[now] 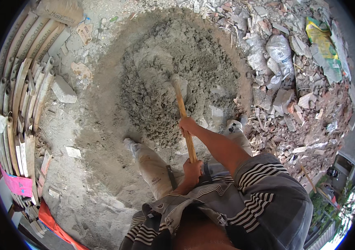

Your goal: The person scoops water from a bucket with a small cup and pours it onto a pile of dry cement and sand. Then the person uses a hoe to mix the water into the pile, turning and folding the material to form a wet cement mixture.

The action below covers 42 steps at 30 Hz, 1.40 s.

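My right hand grips the middle of a wooden tool handle. Lower down, close to my waist, my left hand is closed around the upper end of that same handle. The far end of the handle runs into a wide heap of wet grey mortar, and the tool's head is mostly hidden there, so its kind cannot be told for sure. The mix looks lumpy on the right and smoother around the tool head. My feet stand apart at the near side of the heap.
Rubble with broken bricks and a plastic bag borders the heap on the right. Left of it are stacked bamboo poles and timber, cement bags and a loose concrete block. An orange sheet lies at lower left.
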### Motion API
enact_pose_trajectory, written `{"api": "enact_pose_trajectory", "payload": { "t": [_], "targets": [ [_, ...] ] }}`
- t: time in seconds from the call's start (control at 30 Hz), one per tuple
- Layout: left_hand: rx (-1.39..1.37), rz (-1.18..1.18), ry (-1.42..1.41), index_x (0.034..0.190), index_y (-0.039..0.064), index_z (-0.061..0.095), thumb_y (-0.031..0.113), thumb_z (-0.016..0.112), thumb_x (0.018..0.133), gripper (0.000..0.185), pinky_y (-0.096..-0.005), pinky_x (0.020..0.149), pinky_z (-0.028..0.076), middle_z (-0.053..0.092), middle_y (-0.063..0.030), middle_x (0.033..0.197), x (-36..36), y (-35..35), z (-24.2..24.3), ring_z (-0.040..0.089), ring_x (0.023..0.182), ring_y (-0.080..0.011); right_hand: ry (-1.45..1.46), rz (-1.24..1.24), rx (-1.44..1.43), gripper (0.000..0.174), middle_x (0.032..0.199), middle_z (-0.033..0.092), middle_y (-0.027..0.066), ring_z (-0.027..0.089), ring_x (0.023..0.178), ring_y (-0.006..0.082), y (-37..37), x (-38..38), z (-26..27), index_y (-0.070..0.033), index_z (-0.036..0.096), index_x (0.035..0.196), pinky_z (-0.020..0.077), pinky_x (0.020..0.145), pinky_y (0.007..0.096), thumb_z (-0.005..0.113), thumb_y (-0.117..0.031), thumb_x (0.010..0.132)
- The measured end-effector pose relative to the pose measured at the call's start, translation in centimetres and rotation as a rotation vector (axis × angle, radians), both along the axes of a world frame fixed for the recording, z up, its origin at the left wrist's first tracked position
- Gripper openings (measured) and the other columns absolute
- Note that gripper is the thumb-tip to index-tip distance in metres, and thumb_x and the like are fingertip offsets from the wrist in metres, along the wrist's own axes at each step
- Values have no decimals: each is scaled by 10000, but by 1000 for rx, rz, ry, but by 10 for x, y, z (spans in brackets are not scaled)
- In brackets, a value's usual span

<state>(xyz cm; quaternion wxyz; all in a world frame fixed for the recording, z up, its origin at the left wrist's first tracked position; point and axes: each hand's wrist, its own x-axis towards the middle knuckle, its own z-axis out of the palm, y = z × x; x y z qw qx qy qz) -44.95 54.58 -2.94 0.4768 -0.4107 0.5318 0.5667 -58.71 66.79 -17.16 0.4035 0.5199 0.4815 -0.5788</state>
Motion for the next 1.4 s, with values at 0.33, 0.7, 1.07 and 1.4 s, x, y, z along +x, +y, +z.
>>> {"api": "enact_pose_trajectory", "payload": {
  "t": [0.33, 0.7, 1.07, 1.4],
  "targets": [
    [-251, -276, 425, 959, -25, 544, 128, 687, 777, 278, -382, 543, 474, 602, -140, 716, 62, 65, 0, 621, 597, -252, 234, -113, -20, 199, 641, 492, 35, 505, 506, 154, 40, 25, 20, -16, 533, 946, 431, 447, 347, 684, -107, 854],
    [-165, -230, 751, 1060, -13, 525, 157, 681, 815, 336, -375, 574, 477, 623, -151, 751, -182, 48, -64, 621, 621, -239, 931, -129, 154, 232, 666, 525, 48, 533, 499, 128, 47, -238, 82, 0, 481, 1007, 463, 419, 293, 621, -151, 900],
    [-8, 116, 172, 934, 38, 512, 96, 642, 825, 179, -300, 450, 385, 486, -17, 659, -56, 46, -156, 471, 504, -107, 392, 176, 182, 235, 651, 509, 44, 506, 508, 154, 5, -110, -87, 9, 495, 1011, 463, 473, 334, 598, -187, 933],
    [-174, -206, 453, 959, 22, 544, 171, 709, 771, 291, -419, 662, 520, 659, -216, 795, 89, 18, -85, 690, 760, -348, 404, 37, 167, 239, 649, 516, 41, 517, 472, 124, -8, 24, 40, -19, 486, 1032, 437, 430, 304, 611, -125, 859]
  ]
}}
